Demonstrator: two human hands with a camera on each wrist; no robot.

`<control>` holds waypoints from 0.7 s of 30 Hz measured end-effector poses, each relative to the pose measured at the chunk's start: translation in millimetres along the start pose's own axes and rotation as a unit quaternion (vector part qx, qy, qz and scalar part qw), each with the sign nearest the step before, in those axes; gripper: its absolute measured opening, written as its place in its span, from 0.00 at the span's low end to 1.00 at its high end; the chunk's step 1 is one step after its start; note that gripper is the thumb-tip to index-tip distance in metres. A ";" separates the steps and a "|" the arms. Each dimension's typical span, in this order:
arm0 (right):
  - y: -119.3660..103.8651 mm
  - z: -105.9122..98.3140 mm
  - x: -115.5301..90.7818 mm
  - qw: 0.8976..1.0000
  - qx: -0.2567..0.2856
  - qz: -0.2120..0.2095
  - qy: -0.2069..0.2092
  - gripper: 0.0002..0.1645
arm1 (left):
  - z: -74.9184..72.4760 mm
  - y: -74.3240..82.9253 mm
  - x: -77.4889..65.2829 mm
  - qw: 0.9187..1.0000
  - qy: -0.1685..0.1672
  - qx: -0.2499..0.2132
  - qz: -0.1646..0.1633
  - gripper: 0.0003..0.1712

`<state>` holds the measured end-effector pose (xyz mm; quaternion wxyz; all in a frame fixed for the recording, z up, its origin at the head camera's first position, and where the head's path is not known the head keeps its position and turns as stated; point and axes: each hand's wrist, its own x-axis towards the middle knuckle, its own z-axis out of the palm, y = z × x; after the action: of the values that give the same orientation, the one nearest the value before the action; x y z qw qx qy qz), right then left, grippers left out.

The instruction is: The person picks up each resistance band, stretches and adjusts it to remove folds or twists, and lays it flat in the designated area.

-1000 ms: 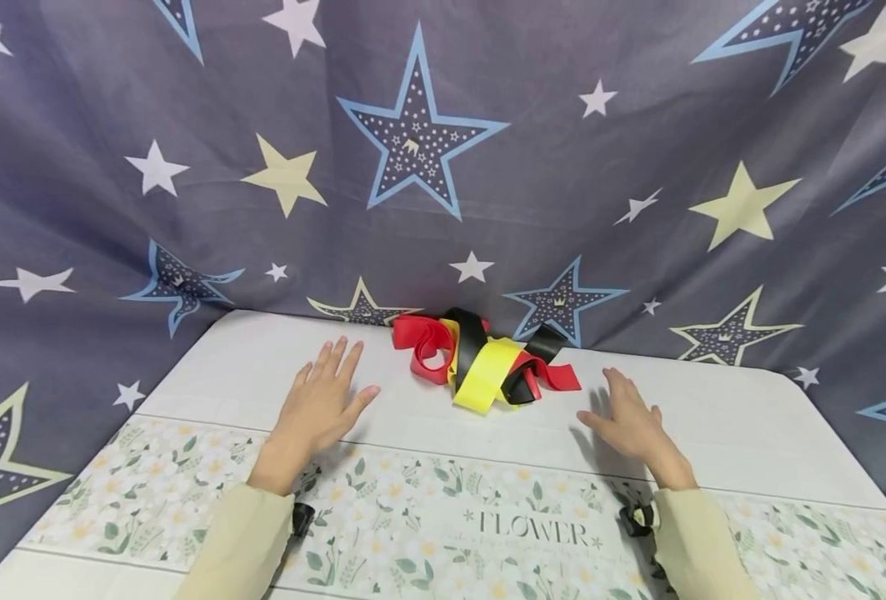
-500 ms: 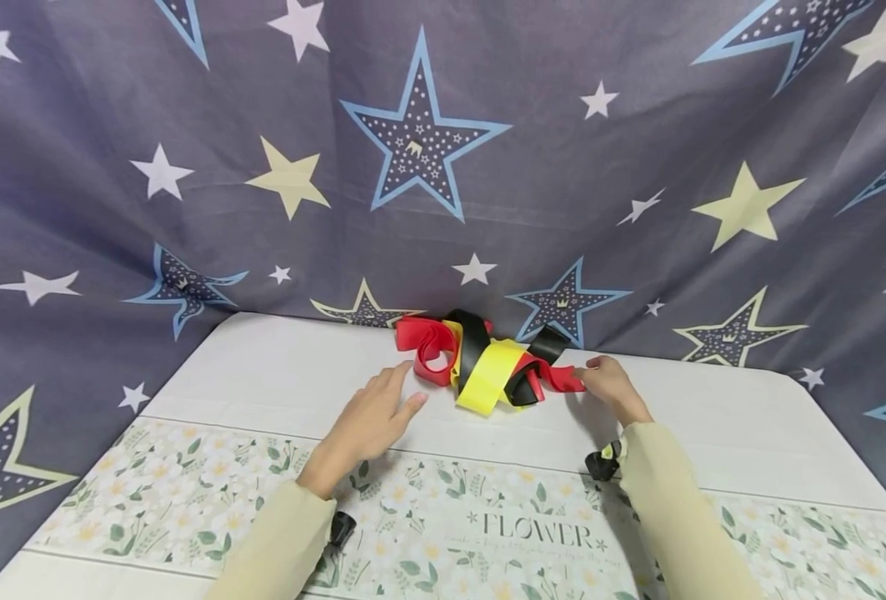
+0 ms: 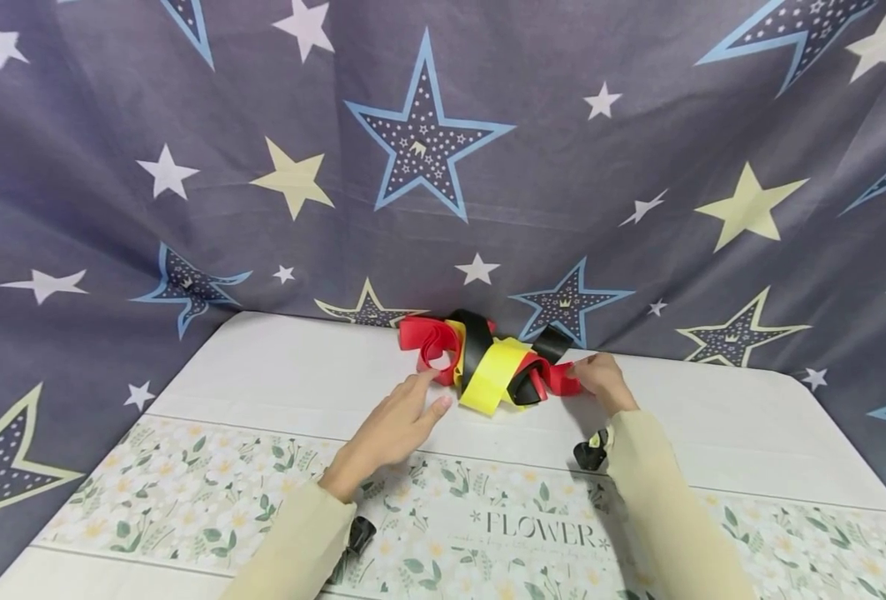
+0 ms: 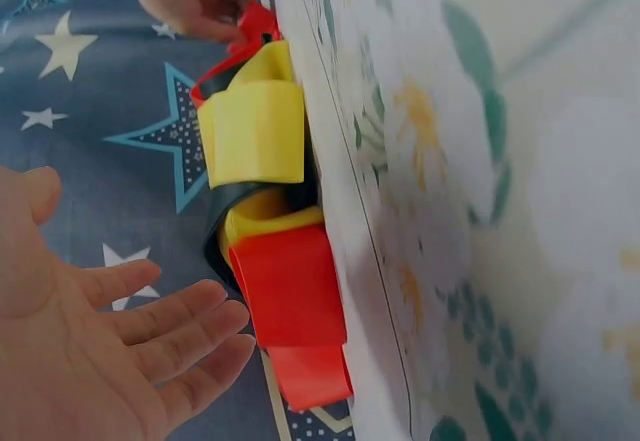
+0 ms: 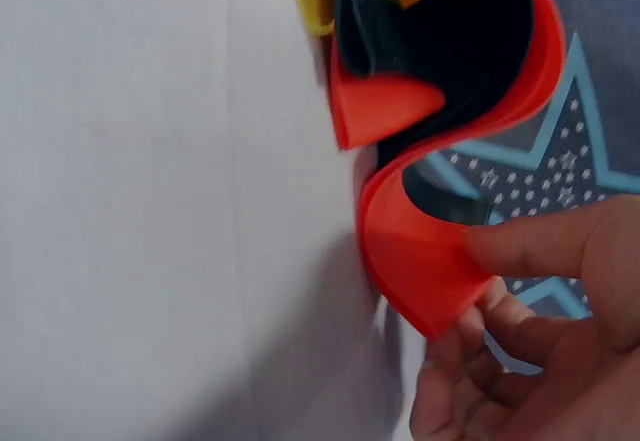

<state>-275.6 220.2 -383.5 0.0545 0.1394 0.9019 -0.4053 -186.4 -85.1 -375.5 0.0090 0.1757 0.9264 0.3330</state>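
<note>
A tangled heap of red, yellow and black ribbons lies at the back of the table. My right hand pinches the loose right end of the red ribbon between thumb and fingers, as the right wrist view shows. A yellow ribbon loops over the middle, beside a black ribbon. At the heap's left my left hand reaches toward the curled red ribbon. In the left wrist view its fingers are extended and hold nothing; whether they touch the ribbon, I cannot tell.
Dark blue cloth with stars hangs right behind the heap. The white table carries a flower-printed band with the word FLOWER across its front part. Black devices sit at both wrists.
Both hands have moved inward to the ribbons from either side. The right hand has taken hold of the red ribbon's end and shifted it slightly. The left hand has come close to the heap.
</note>
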 end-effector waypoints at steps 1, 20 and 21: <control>-1.2 -0.2 -2.7 1.000 0.002 -0.007 0.004 0.08 | 1.0 1.3 0.0 1.000 -0.003 -0.004 0.001 0.34; -59.8 -0.2 -64.4 0.968 0.049 -0.217 0.114 0.06 | 8.5 27.9 5.7 0.990 -0.035 -0.136 0.014 0.27; -62.0 1.7 -68.5 0.966 0.052 -0.229 0.111 0.06 | 8.8 29.1 5.8 0.988 -0.032 -0.151 0.011 0.27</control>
<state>-228.5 165.5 -325.8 -0.1473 -0.0245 0.8879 -0.4350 -181.3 -56.9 -363.7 0.0615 0.1930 0.8627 0.4633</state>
